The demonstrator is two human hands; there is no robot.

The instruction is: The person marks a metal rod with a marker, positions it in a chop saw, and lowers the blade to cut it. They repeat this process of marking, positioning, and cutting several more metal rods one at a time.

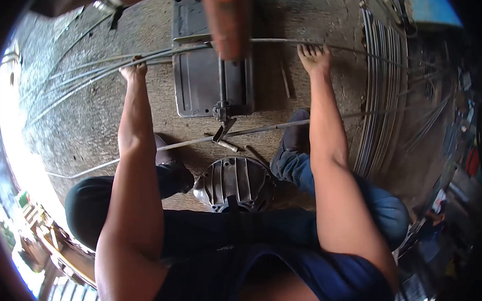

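Note:
My left hand (133, 69) is closed around a bundle of thin metal rods (97, 69) to the left of a metal machine base. My right hand (315, 58) has its fingers at a metal rod (279, 40) on the other side and appears curled on it. Between the hands, the rods cross the dark base (187, 91) of what looks like a chop saw, with a threaded vise screw (222, 81) along its middle. A blurred orange-red part (230, 27) of the machine hangs above and hides the rods where they cross the middle.
Many long rods (380, 85) lie side by side on the right. Another long rod (261, 128) crosses the floor near my feet, beside short metal offcuts (227, 145). A ribbed metal housing (236, 180) sits between my legs. A blue surface (433, 2) shows at top right.

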